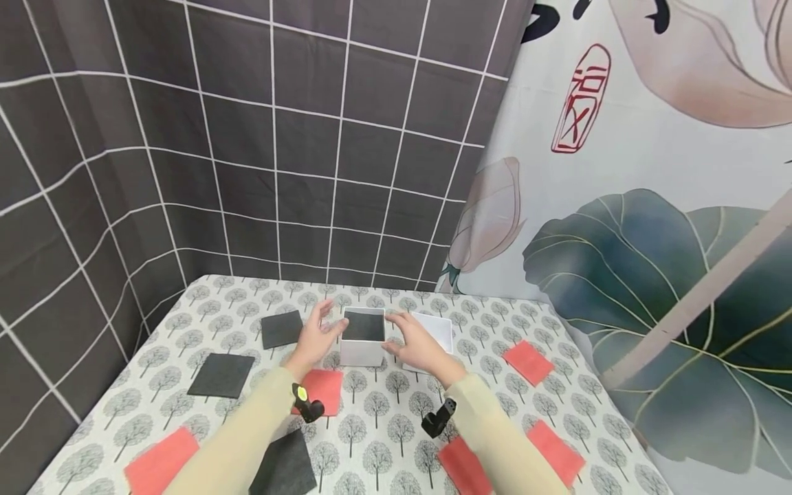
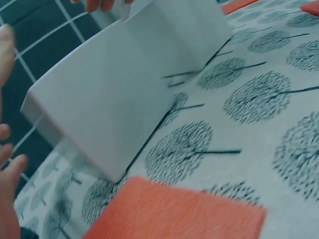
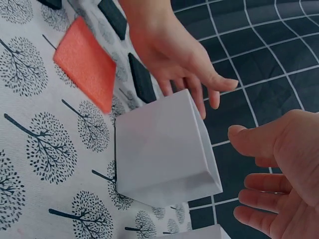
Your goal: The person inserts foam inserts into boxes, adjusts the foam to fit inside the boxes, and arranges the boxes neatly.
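Observation:
A white open-topped box (image 1: 361,354) stands on the table, with a dark square (image 1: 364,326) showing inside its rim. My left hand (image 1: 314,340) is held at its left side, fingers apart and slightly bent. On the other side, my right hand (image 1: 421,347) hovers by the right rim, with thumb and fingers spread. In the right wrist view a gap shows between the right hand (image 3: 286,172) and the box (image 3: 162,147), while the left hand (image 3: 174,50) lies just beyond the box. Neither hand grips anything. The left wrist view shows the box's near wall (image 2: 99,104).
A white lid or second box (image 1: 441,330) sits right of the box, partly behind my right hand. Black squares (image 1: 221,375) lie to the left. Several red squares (image 1: 324,390) are spread around, including two at far right (image 1: 529,362). A gridded dark curtain (image 1: 297,137) hangs behind the table.

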A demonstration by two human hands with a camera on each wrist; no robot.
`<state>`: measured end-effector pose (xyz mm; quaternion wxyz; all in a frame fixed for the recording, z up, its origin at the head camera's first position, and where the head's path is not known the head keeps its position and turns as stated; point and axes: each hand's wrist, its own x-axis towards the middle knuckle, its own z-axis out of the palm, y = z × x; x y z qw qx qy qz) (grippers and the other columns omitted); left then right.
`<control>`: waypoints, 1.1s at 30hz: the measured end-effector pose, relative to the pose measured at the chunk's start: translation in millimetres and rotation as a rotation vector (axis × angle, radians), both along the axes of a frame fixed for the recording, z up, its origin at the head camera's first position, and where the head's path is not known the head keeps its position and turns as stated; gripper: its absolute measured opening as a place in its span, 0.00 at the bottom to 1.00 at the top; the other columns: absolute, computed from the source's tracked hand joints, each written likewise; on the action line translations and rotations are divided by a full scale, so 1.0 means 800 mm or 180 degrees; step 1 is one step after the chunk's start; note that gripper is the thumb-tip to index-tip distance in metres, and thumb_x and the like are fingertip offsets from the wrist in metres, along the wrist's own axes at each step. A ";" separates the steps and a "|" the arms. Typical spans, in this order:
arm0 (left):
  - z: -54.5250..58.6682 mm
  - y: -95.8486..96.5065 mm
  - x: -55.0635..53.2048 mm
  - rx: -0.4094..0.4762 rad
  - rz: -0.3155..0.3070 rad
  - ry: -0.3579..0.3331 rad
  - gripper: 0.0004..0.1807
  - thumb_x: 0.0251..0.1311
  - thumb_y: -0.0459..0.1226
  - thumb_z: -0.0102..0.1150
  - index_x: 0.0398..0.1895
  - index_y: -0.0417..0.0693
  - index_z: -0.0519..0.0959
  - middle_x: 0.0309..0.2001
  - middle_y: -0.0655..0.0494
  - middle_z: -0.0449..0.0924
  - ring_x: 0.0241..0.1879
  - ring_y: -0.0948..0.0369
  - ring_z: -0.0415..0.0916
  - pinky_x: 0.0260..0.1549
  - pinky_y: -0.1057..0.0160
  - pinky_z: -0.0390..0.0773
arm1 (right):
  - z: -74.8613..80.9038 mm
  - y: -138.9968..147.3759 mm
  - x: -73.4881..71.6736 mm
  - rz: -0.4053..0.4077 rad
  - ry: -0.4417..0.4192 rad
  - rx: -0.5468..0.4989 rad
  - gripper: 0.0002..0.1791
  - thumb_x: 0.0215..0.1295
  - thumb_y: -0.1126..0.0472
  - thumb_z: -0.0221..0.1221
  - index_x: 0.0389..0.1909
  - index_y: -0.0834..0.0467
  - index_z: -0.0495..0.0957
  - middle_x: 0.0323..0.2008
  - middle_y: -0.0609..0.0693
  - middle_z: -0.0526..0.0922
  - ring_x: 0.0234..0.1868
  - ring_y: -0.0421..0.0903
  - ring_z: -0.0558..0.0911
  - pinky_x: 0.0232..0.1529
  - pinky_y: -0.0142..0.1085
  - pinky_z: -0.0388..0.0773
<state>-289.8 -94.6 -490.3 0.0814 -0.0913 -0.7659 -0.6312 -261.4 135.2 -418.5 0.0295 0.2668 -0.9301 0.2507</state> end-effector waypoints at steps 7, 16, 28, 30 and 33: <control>0.021 0.025 0.015 0.0080 0.0193 0.0163 0.39 0.57 0.54 0.57 0.67 0.49 0.57 0.68 0.46 0.55 0.67 0.47 0.51 0.65 0.52 0.54 | 0.002 0.018 0.021 0.0073 0.0094 -0.0185 0.33 0.57 0.61 0.63 0.63 0.61 0.64 0.59 0.58 0.69 0.59 0.56 0.69 0.60 0.49 0.66; 0.048 0.067 0.027 0.0038 -0.0047 0.0386 0.39 0.57 0.51 0.59 0.68 0.50 0.55 0.69 0.46 0.53 0.68 0.47 0.51 0.66 0.55 0.52 | 0.002 0.045 0.047 -0.0004 0.0298 -0.0284 0.33 0.56 0.58 0.64 0.62 0.61 0.66 0.57 0.57 0.70 0.59 0.54 0.70 0.60 0.48 0.66; 0.061 0.123 0.036 -0.0138 -0.0425 0.0662 0.45 0.53 0.46 0.65 0.70 0.48 0.51 0.70 0.46 0.51 0.66 0.44 0.52 0.65 0.54 0.55 | 0.001 0.085 0.085 -0.0217 0.0261 -0.0389 0.33 0.55 0.60 0.65 0.61 0.64 0.66 0.57 0.58 0.71 0.58 0.56 0.70 0.57 0.52 0.69; 0.060 0.132 0.037 -0.0140 -0.0456 0.0638 0.47 0.51 0.47 0.66 0.70 0.48 0.51 0.70 0.47 0.50 0.65 0.44 0.54 0.64 0.53 0.57 | -0.001 0.092 0.092 -0.0254 0.0250 -0.0388 0.33 0.55 0.60 0.65 0.62 0.63 0.66 0.57 0.58 0.70 0.58 0.56 0.70 0.56 0.53 0.69; 0.056 0.144 0.039 -0.0146 -0.0535 0.0560 0.50 0.49 0.48 0.68 0.71 0.49 0.48 0.70 0.48 0.48 0.65 0.44 0.54 0.64 0.52 0.57 | -0.005 0.102 0.103 -0.0303 0.0213 -0.0406 0.33 0.55 0.60 0.65 0.62 0.61 0.66 0.58 0.57 0.70 0.57 0.55 0.71 0.54 0.53 0.71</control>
